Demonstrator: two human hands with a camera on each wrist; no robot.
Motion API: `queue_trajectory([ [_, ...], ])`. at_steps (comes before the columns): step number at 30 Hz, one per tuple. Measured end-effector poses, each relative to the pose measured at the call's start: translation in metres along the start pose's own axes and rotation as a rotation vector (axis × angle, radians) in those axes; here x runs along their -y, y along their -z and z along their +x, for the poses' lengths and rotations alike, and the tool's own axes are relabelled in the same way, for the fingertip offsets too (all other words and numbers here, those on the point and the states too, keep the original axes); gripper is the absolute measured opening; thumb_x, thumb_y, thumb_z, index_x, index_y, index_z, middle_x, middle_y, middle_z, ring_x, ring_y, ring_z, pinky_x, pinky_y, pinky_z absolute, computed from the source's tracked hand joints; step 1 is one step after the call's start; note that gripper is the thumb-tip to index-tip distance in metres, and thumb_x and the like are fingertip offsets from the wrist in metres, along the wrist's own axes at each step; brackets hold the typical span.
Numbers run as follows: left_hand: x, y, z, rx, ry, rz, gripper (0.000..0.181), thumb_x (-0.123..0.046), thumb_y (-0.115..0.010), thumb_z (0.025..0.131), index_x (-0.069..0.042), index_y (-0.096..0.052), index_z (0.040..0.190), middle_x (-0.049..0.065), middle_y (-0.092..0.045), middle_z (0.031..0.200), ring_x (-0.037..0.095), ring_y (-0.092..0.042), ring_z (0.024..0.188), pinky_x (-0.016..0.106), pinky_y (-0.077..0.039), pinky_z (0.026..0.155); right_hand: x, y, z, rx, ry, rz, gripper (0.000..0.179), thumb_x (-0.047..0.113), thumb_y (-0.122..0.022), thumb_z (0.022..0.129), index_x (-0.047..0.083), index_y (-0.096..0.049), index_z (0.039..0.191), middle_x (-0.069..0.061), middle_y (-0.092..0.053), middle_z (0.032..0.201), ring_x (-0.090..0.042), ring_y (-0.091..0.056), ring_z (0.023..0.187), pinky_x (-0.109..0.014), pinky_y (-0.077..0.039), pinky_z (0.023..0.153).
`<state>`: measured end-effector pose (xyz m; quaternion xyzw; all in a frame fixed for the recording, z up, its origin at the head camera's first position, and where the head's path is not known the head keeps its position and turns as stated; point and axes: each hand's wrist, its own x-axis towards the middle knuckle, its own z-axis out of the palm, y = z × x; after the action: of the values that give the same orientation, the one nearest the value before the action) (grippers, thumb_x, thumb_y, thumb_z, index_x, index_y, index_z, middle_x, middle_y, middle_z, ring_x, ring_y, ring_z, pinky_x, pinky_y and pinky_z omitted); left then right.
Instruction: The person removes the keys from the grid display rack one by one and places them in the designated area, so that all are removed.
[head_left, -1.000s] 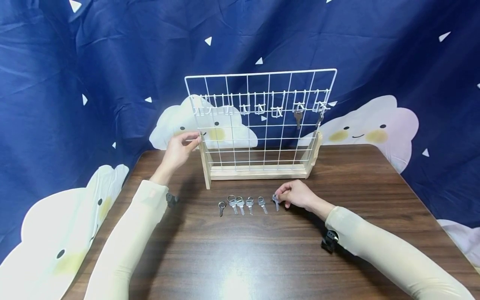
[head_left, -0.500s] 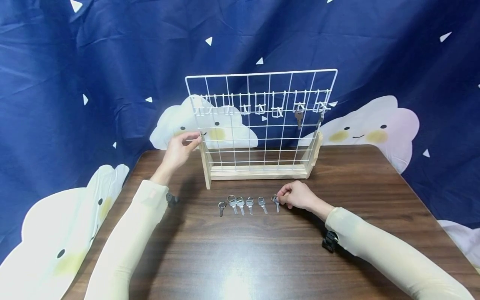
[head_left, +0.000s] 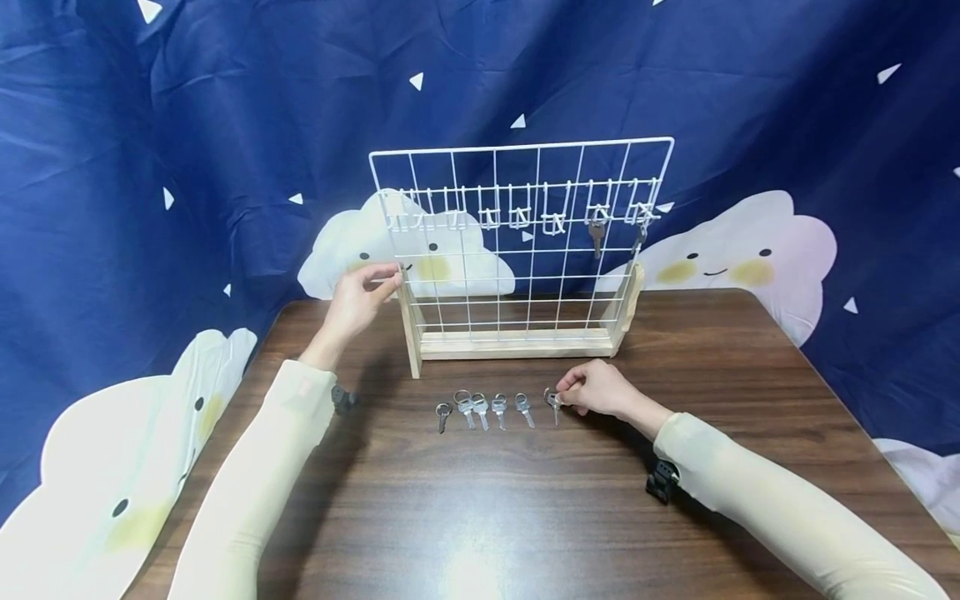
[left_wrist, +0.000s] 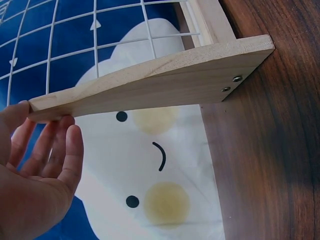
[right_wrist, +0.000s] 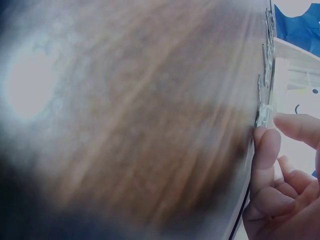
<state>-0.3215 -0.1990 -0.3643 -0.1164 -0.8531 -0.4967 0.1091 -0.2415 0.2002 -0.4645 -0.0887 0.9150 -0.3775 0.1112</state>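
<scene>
A white wire grid rack [head_left: 531, 250] with a wooden base stands at the back of the table. My left hand [head_left: 356, 302] pinches the upper end of its left wooden side panel [left_wrist: 150, 80], thumb on one side and fingers on the other. On the table in front, my right hand [head_left: 600, 388] pinches a silver key [head_left: 556, 407] with a ring, the rightmost in a row. Left of it lie several more ringed keys, among them a silver key [head_left: 524, 408] and a dark key [head_left: 442, 417]. In the right wrist view the fingertips partly hide the key.
White hooks [head_left: 519, 217] line the grid's upper part. A brown key [head_left: 597, 237] hangs from one, and a dark key [head_left: 640, 237] hangs at the far right. The brown wooden table [head_left: 420, 508] extends toward me. A blue curtain [head_left: 247, 108] with clouds hangs behind.
My right hand has shifted slightly to the right, and the key at its fingertips has moved and turned a little with it. The left hand stays on the rack's side panel.
</scene>
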Motion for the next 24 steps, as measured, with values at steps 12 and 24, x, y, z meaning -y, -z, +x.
queue_trajectory([
  [12,-0.001,0.001,0.0,0.003,0.004,0.021,0.04,-0.029,-0.067,0.097,-0.006,-0.065,0.13,0.017,-0.068,0.13,0.034,-0.071,0.107,0.035,-0.063,0.088,0.004,0.009,-0.003,-0.005,0.023,0.046,0.011,0.016,-0.076,0.083,0.008,-0.075,0.09,-0.012,-0.074,0.072,-0.012,-0.063,0.052,-0.022,-0.049,0.05],
  [24,-0.002,0.001,-0.001,0.006,0.002,0.003,0.04,-0.028,-0.068,0.097,-0.005,-0.065,0.13,0.018,-0.067,0.129,0.035,-0.071,0.107,0.04,-0.063,0.089,0.027,0.029,-0.01,-0.042,0.048,0.085,0.02,0.019,-0.075,0.086,0.005,-0.075,0.1,-0.013,-0.076,0.083,-0.015,-0.065,0.057,-0.023,-0.049,0.056],
])
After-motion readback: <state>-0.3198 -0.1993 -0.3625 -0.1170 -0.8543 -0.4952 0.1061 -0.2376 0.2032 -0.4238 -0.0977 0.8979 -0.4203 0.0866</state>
